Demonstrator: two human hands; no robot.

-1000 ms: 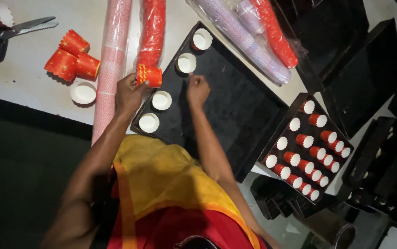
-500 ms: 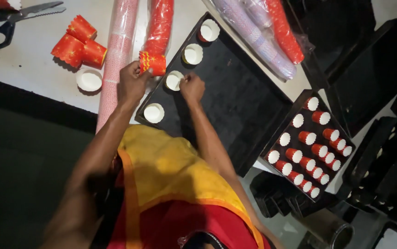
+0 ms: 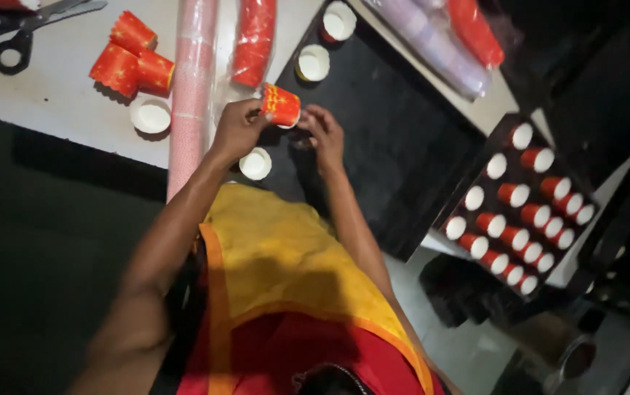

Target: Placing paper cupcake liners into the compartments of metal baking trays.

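Head view shows a short stack of red paper cups (image 3: 280,106) just above centre frame, pinched in the left hand (image 3: 238,130), fingers closed around its side. Beside it the right hand (image 3: 324,135) has its fingertips at the stack's open end, over the near edge of a black tray (image 3: 388,146). Three white-lined cups stand on that tray: one (image 3: 256,163) below the left hand, two (image 3: 313,63) toward the top. Loose red cups (image 3: 132,58) and scissors (image 3: 15,33) lie upper left; a filled tray (image 3: 523,208) sits at right.
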